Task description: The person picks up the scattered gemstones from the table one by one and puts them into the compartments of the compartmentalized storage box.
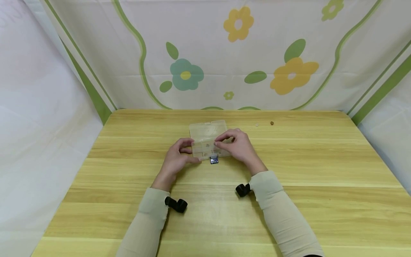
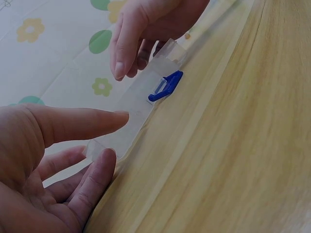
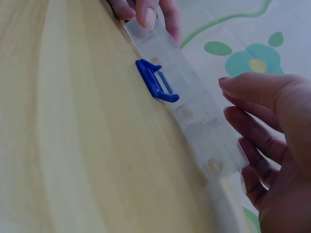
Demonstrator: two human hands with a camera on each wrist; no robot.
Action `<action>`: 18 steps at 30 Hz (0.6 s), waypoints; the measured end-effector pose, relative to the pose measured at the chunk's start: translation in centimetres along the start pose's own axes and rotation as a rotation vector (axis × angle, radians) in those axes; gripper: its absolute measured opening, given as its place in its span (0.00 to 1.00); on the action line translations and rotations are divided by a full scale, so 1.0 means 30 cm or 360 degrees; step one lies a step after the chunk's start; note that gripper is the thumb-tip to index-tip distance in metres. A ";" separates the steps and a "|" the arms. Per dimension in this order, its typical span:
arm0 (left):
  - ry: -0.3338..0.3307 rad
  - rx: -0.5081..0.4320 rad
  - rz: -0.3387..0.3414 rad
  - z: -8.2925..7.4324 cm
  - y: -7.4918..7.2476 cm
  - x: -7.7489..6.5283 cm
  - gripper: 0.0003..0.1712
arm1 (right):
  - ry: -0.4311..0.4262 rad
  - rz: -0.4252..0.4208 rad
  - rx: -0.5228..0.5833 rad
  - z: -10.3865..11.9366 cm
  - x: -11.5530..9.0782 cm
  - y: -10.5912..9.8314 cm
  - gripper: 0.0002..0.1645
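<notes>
A clear plastic compartment box (image 1: 197,146) rests on the table, its see-through lid (image 1: 208,130) laid back on the far side. A blue latch (image 3: 153,80) sticks out from its near edge. Small bits, one of them a brownish piece (image 3: 214,166), lie in separate compartments. My left hand (image 1: 179,157) holds the box's left end, thumb at the near edge and fingers round the far side. Above the right compartments hovers my right hand (image 1: 239,146), thumb and index tips close together; I cannot tell whether something tiny is pinched there.
On the table beyond the right hand are a small brown piece (image 1: 272,123) and a tiny pale piece (image 1: 257,125). A flower-printed cloth (image 1: 224,57) hangs behind the table's far edge. Wooden tabletop (image 1: 205,221) extends around the box.
</notes>
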State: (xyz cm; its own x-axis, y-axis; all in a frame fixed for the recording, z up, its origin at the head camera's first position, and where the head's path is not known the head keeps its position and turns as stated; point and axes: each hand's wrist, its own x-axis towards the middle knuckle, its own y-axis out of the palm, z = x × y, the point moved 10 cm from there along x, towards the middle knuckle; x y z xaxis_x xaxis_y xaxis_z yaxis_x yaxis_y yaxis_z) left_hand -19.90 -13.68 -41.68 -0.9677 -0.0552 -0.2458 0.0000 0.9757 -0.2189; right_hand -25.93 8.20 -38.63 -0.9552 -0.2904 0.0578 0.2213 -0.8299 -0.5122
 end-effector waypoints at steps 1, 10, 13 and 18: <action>-0.0001 0.0000 0.0000 0.000 0.000 0.000 0.43 | 0.0009 -0.0009 0.0004 -0.001 -0.002 -0.005 0.05; 0.0004 -0.0010 0.0003 0.001 0.001 0.001 0.43 | 0.0096 -0.0156 0.0045 -0.046 -0.006 -0.080 0.08; 0.0004 -0.0017 0.0005 0.001 0.002 0.002 0.43 | 0.0124 -0.0246 0.0033 -0.070 -0.008 -0.118 0.09; -0.0009 -0.0021 0.0001 0.004 0.001 0.002 0.43 | 0.0200 -0.0359 0.0006 -0.116 -0.015 -0.174 0.10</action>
State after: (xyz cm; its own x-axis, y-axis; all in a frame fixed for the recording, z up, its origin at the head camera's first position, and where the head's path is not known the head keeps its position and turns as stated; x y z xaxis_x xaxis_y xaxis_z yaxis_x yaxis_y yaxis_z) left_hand -19.92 -13.68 -41.82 -0.9663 -0.0556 -0.2514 -0.0026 0.9785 -0.2064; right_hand -27.35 14.33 -38.95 -0.9973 -0.0366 0.0631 0.0006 -0.8689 -0.4950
